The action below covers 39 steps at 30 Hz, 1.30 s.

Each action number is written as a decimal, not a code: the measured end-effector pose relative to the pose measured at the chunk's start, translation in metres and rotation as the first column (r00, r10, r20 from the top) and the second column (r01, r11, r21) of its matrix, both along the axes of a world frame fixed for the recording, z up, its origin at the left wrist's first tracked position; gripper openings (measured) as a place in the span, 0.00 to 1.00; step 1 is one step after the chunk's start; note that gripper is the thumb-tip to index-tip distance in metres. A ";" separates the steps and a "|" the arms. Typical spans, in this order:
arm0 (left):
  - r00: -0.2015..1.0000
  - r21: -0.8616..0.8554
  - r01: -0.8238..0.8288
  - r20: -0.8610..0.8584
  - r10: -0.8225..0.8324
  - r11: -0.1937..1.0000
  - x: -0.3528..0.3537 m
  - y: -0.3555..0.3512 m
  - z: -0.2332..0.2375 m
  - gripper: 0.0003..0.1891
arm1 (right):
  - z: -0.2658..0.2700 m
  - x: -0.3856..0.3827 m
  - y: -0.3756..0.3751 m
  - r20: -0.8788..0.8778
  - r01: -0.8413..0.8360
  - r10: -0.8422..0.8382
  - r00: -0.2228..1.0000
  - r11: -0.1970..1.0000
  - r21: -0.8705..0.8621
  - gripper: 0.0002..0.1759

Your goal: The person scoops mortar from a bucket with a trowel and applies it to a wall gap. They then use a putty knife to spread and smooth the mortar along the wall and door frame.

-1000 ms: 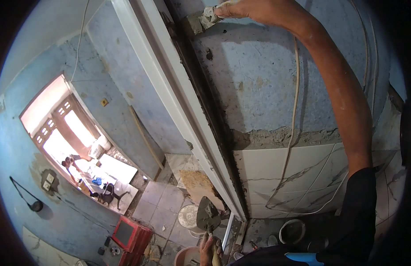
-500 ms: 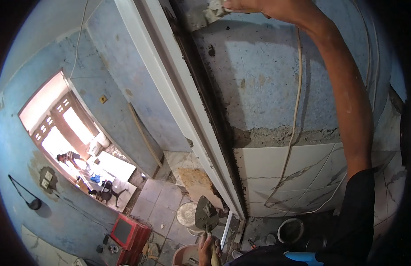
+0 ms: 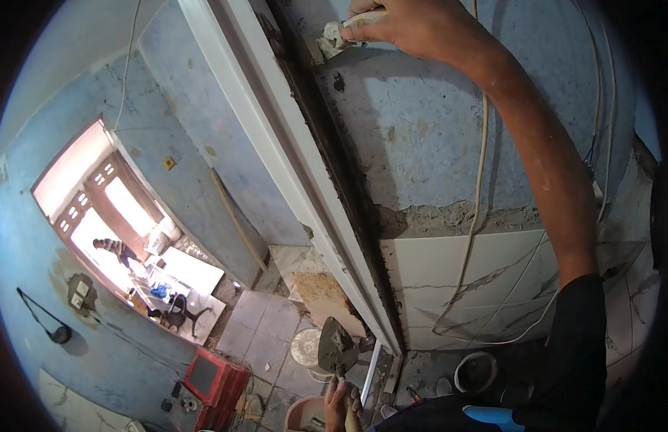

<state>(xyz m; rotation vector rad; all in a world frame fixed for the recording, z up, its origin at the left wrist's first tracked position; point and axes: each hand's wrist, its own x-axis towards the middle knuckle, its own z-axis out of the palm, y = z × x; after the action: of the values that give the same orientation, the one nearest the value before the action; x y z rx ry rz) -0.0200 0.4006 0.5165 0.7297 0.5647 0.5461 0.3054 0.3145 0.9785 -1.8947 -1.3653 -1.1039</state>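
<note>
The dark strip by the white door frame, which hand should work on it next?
Probably the right hand. It is up high beside the dark strip, holding a small messy tool there. The left hand is low down and holds the trowel with grey paste on it.

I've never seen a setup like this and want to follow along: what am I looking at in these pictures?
There is no machine here: a person works with bare hands, and one camera on their head takes every picture, looking forward and down. The right hand holds a mortar-smeared tool at the blue wall, beside a pale frame. Low in view, the left hand holds a trowel with grey mortar on its blade. White marbled tiles line the lower wall. On the floor stands a round container; another person is beyond the opening.
</note>
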 end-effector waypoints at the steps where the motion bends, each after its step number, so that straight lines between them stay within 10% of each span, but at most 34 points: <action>1: 1.000 -0.009 0.009 0.023 -0.009 1.000 0.001 -0.002 0.004 0.16 | 0.000 0.004 0.003 0.034 -0.018 0.017 0.999 1.000 0.020 0.15; 11: 0.992 0.052 0.040 -0.123 -0.033 0.998 -0.001 -0.003 0.012 0.27 | -0.024 -0.007 -0.038 -0.276 -0.131 0.142 0.950 0.990 0.059 0.16; 17: 0.996 0.125 -0.035 -0.080 0.045 0.992 0.008 -0.015 0.029 0.33 | -0.186 -0.051 -0.062 -0.571 -0.341 0.226 0.789 0.935 -0.102 0.18; 20: 0.992 0.183 -0.024 -0.116 0.046 0.983 0.016 -0.022 0.043 0.35 | -0.269 -0.075 -0.057 -0.379 -0.382 0.222 0.898 0.821 -0.424 0.19; 39: 0.987 0.198 0.015 -0.157 0.017 0.980 0.036 -0.029 0.028 0.34 | -0.393 -0.151 -0.036 -0.084 -0.214 0.204 0.975 0.783 -0.584 0.20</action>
<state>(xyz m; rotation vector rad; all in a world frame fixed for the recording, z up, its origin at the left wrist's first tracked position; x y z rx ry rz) 0.0155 0.3717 0.5447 0.9690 0.6640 0.5534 0.1549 0.2782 0.5850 -2.0751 -2.0291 -0.5763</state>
